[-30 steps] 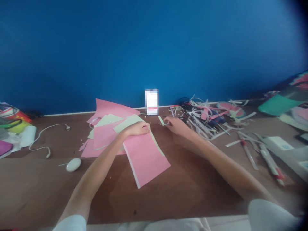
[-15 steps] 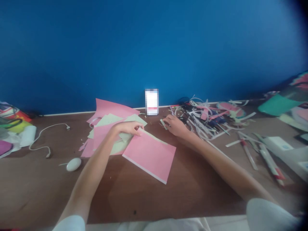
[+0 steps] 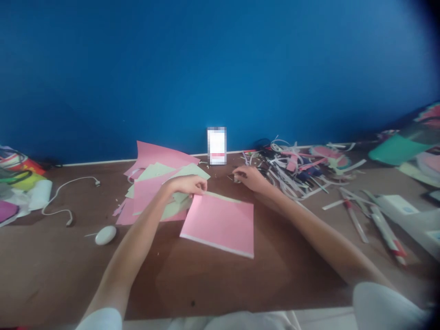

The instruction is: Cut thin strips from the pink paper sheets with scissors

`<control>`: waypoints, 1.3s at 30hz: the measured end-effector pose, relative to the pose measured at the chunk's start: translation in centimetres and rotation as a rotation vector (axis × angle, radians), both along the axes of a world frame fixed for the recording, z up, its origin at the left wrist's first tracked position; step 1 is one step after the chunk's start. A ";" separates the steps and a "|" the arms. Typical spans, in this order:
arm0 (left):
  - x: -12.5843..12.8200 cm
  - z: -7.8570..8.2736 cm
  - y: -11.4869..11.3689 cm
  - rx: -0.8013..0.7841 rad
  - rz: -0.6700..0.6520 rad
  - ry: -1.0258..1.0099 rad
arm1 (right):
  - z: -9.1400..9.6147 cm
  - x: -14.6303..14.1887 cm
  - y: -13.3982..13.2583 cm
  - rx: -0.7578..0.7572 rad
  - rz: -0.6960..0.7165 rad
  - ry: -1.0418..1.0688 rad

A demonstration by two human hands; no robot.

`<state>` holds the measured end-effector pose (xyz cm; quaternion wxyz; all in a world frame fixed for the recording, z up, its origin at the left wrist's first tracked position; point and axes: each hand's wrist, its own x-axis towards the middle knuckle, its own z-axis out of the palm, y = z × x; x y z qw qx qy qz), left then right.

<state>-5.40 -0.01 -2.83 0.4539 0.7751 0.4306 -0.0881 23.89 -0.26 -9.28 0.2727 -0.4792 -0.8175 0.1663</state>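
Note:
A pink sheet of paper (image 3: 220, 224), with a white strip along its near edge and a pale green edge at the far side, lies on the brown table. My left hand (image 3: 192, 184) pinches its far left corner. Beyond the sheet's far right corner, my right hand (image 3: 250, 178) has its fingers closed on a small pale scrap of paper (image 3: 237, 178); the scrap is mostly hidden by the fingers. Left of the sheet, partly under my left forearm, is a pile of pink and light green papers (image 3: 151, 188).
A phone (image 3: 217, 145) with a bright screen leans against the blue wall (image 3: 220, 68). Tangled paper strips (image 3: 288, 165) lie at the right, with a cutter (image 3: 388, 233) nearer. At the left are a white oval object (image 3: 105, 235) and a white cable (image 3: 62, 192).
The pink sheet has turned anticlockwise and shifted slightly right, its near edge now more level. My left hand moved slightly right with its corner. The scrap at my right hand shows less.

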 end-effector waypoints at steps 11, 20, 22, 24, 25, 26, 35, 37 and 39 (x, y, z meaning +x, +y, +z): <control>0.9 -0.6 -0.7 -0.074 0.078 0.028 | 1.4 0.4 0.4 -0.108 -0.149 0.494; 1.7 0.1 -2.4 0.446 0.166 0.337 | 2.3 -0.2 -0.3 -0.149 -0.134 0.515; 2.0 0.5 -2.8 0.518 0.180 0.340 | 2.4 -0.5 -0.6 -0.149 -0.126 0.503; 2.4 0.9 -3.0 0.565 0.202 0.265 | 2.8 -0.8 -1.0 -0.134 -0.117 0.452; 2.7 1.0 -3.0 0.583 0.222 0.186 | 3.0 -1.0 -1.3 -0.131 -0.091 0.423; 3.0 1.1 -3.0 0.587 0.249 0.082 | 3.2 -1.3 -1.6 -0.135 -0.050 0.400; 6.7 -1.8 -2.8 0.036 0.463 -0.669 | 4.8 -3.2 -4.2 -0.152 0.251 0.235; 6.6 -2.0 -2.5 0.051 0.485 -0.718 | 4.9 -3.1 -4.0 -0.126 0.232 0.214; 6.2 -2.0 -2.2 0.076 0.496 -0.720 | 4.7 -2.6 -3.5 -0.075 0.132 0.196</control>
